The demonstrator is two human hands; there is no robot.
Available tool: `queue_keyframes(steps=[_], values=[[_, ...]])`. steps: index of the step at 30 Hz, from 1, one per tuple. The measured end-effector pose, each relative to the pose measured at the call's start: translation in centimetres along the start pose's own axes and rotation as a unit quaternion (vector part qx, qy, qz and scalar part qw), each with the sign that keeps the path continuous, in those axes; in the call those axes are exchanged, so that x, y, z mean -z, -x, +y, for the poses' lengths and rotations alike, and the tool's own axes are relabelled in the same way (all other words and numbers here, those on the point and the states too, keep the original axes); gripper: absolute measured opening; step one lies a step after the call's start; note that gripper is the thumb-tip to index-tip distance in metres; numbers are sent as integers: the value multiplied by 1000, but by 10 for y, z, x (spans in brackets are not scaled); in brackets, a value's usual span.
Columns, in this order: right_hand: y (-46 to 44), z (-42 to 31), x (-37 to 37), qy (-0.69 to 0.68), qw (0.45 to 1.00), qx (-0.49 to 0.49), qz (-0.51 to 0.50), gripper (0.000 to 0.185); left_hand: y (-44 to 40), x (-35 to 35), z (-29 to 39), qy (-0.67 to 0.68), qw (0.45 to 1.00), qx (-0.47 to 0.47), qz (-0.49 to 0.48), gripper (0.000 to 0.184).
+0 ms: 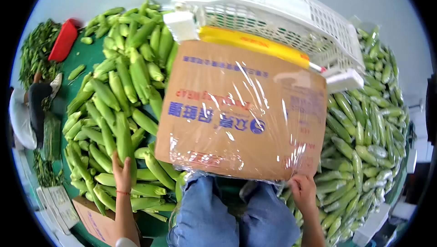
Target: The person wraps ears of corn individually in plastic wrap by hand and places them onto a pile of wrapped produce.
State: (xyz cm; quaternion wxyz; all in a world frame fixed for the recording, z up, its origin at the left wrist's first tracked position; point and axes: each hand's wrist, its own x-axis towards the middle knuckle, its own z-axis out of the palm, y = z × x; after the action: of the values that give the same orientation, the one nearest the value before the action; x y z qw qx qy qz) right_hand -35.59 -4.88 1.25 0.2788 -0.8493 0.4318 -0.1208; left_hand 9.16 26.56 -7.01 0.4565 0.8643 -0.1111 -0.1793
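At the left, my left hand (122, 175) is closed around the lower end of a green, husked ear of corn (123, 135), on a big heap of unwrapped corn ears (102, 94). My right hand (302, 188) pinches the near right edge of clear plastic film (246, 158), its fingers curled. The film lies stretched over a printed cardboard box (218, 124) in front of my knees. A yellow film roll (255, 44) sits along the far edge of the box between white holders.
Behind the roll stands a white plastic crate (273, 7). Film-wrapped corn (364, 146) is heaped at the right. At the far left are a red dustpan-like scoop (63, 41), leafy husks (38, 51) and another person (29, 110). A cardboard box (93, 219) lies at lower left.
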Motion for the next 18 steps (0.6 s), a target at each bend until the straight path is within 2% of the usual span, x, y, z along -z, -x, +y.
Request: queue_keyframes(steps=[1,3,4,6,7,8,9,11,12,13,14,15,16,17,18], values=[[3,-5,1,10,1000,-2,14,7,12,-14,38,9,994,-113,1,61],[8,-12,4,29,999,2,33,7,27,-43,126,-89,959,-251,-96,70],[7,-15,2,34,999,6,41,7,32,-65,183,-229,839,-468,-155,72],[9,-11,-1,76,996,11,42,6,47,-128,223,-213,749,-589,-217,65],[9,-20,7,8,998,-65,9,5,51,-153,237,-216,699,-642,-231,60],[7,-35,20,-61,988,-139,-23,5,53,-177,241,-225,673,-663,-239,56],[6,-41,31,-130,967,-212,-55,4,51,-186,243,-233,675,-643,-276,56],[-4,-39,41,-370,915,-159,14,13,48,-199,246,-253,674,-597,-355,56],[-22,-46,39,-481,866,-129,46,19,49,-200,249,-258,679,-577,-373,53],[-44,-51,26,-351,935,-50,33,25,53,-201,245,-238,677,-604,-345,53],[-70,-51,4,-209,977,46,18,32,53,-204,243,-218,679,-633,-303,53],[-87,-52,-19,-112,989,94,10,42,50,-206,243,-199,679,-660,-253,53],[-102,-51,-33,57,981,174,67,43,56,-194,233,-183,691,-669,-204,49],[-110,-49,-35,79,981,171,56,44,64,-173,220,-169,718,-652,-176,40],[-117,-46,-37,98,981,163,48,45,65,-165,200,-213,730,-633,-147,34]])
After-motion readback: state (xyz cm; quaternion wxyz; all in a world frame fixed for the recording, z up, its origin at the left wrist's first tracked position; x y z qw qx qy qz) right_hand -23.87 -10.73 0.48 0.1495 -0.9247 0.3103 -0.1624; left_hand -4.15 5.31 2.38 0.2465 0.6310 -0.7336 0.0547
